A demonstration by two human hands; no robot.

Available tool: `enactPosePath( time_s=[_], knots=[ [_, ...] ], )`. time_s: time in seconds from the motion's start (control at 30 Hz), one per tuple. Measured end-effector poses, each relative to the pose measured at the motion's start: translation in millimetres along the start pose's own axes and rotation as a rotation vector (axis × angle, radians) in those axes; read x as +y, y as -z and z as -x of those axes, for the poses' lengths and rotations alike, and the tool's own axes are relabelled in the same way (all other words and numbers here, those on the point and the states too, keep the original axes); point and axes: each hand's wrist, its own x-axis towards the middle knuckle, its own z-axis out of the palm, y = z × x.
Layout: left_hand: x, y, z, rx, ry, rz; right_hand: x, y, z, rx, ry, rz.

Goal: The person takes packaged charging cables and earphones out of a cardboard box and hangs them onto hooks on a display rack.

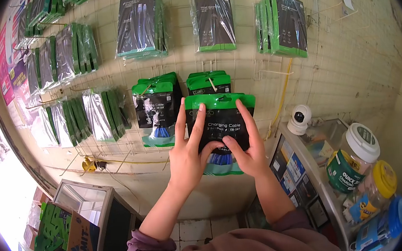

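Observation:
Between my two hands is a charging cable pack, a black pouch with a green top strip and a clear lower window showing blue cable. My left hand grips its left side, thumb on the front and fingers reaching up to the green strip. On the right side, my right hand holds it the same way, the thumbs nearly meeting. Just behind its top, another green-topped pack hangs on a hook, partly covered. Left of it hangs a stack of similar charging cable packs.
Boxed accessories in plastic hang along the wire wall grid. At lower left, a cardboard box holds green packs. On the right, a glass counter carries a white camera and plastic jars.

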Motion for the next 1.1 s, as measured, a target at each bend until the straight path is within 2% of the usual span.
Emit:
enactPosePath(
  time_s=[0.27, 0.47, 0.57, 0.63, 0.67, 0.73, 0.8, 0.93, 1.0, 1.1],
  knots=[
    [-2.2, -7.2, -9.8, -0.024, 0.051, -0.009, 8.0, -0.4, -27.0, -0.023, 0.077, 0.062],
    [-15.6, -21.5, -9.0, -0.064, 0.077, 0.013, 28.7, 0.4, -26.0, -0.058, -0.003, 0.117],
    [-29.2, -34.6, -10.0, -0.132, 0.159, 0.017, 43.1, -3.9, -29.4, -0.036, -0.027, 0.159],
    [-40.9, -47.0, -9.5, -0.133, 0.172, -0.01, 60.0, -7.3, -36.1, -0.003, 0.097, 0.351],
    [-45.2, -51.5, -9.7, -0.133, 0.18, -0.038, 69.5, -9.1, -39.1, -0.007, 0.096, 0.349],
    [-51.7, -57.9, -7.2, -0.155, 0.152, -0.17, 87.9, -13.6, -42.8, 0.071, 0.136, 0.514],
    [-53.1, -59.7, -0.4, -0.253, 0.185, -0.306, 95.2, -18.7, -43.1, 0.083, 0.113, 0.469],
    [-48.8, -48.0, 13.2, -0.151, 0.206, -0.252, 94.1, -29.2, -35.6, 0.243, 0.119, 0.656],
    [-52.4, -36.7, 24.5, -0.093, 0.125, -0.256, 84.7, -38.9, -24.1, 0.351, 0.109, 0.714],
    [-60.1, -3.7, 46.5, -0.048, 0.086, -0.23, 57.6, -72.0, -1.0, 0.439, 0.148, 0.659]
  ],
)
